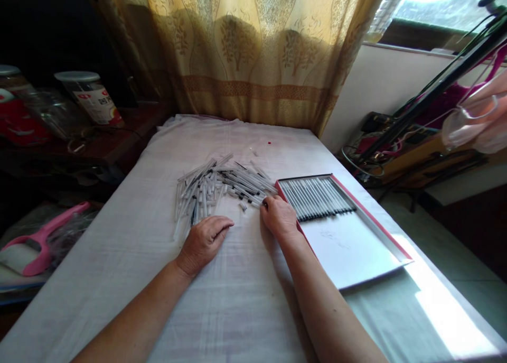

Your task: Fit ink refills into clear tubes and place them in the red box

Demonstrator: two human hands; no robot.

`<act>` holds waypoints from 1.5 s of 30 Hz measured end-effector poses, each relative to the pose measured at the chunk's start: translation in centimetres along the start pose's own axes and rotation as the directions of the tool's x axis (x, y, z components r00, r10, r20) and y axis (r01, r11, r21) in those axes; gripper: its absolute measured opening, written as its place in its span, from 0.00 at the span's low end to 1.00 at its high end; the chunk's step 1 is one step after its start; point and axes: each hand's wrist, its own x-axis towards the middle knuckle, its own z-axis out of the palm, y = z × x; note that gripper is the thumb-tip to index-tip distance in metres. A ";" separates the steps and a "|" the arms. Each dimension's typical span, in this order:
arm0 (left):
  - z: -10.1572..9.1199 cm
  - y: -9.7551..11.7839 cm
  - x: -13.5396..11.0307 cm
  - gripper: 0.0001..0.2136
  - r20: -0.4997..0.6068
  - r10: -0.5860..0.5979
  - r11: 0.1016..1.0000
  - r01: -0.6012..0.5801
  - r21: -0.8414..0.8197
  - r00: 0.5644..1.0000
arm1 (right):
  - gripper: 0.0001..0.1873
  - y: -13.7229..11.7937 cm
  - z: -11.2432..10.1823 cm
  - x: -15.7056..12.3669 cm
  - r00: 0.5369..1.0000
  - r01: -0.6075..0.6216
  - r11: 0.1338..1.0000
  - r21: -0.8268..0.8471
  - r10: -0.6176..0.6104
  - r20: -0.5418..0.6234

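Observation:
A loose pile of clear pen barrels and pens with black ends [206, 186] lies on the cloth-covered table. At the pile's near edge rests my left hand [206, 244], fingers curled together and thumb against them; whatever is inside is hidden. Beside the left wall of a shallow red-edged box [372, 219], my right hand [280, 215] is closed, with a dark pen end showing at its fingertips. Inside the box, a row of clear pens [315, 194] lies side by side, black ends towards me. Bare white box floor shows in front of them. A small loose pen piece [243, 207] lies between my hands.
A patterned curtain [253, 51] hangs behind the table. Lidded jars [95, 99] stand on a dark cabinet at the left, above a pink-handled object [47, 241]. A tiny red piece [269, 142] lies towards the far edge. A dark metal frame [428, 88] leans at the right.

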 end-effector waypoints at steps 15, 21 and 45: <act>-0.3 0.2 0.3 0.14 -0.168 0.001 0.981 0.032 0.190 0.986 | 0.12 0.9 2.3 -2.9 0.953 0.272 0.670 0.690 -0.090 -0.288; -0.6 -0.5 0.0 0.11 -0.077 0.011 0.957 0.012 0.290 0.997 | 0.17 0.5 1.8 -3.5 0.981 0.161 0.306 0.938 -0.150 -0.120; -0.8 -1.0 0.0 0.16 -0.099 -0.190 0.975 0.199 0.095 0.977 | 0.10 1.7 2.7 -1.1 0.975 0.007 0.943 0.333 0.067 -0.212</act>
